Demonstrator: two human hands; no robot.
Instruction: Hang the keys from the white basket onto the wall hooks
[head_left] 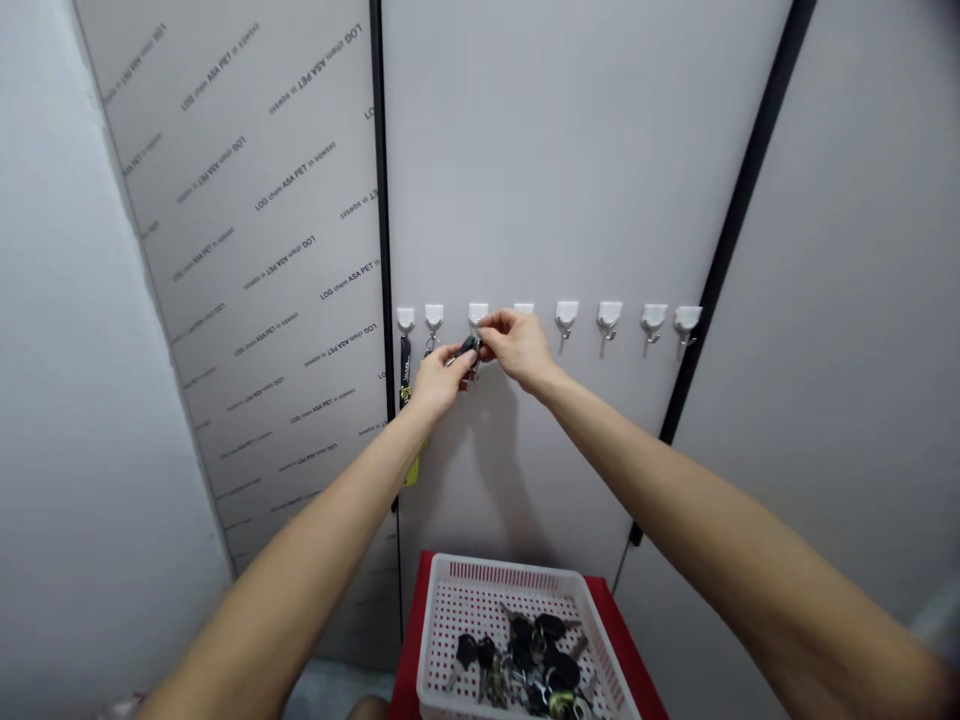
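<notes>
I have my left hand (439,380) and right hand (521,348) pinching a key bunch (469,344) by a hook (478,311); open panel (570,150) above, black strip (383,220) edging it leftward.

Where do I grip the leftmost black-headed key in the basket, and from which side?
Likely the key's black head, from above and the left: it is broad, at the pile's edge, with basket floor showing beside it and other keys crowding its right.
</notes>
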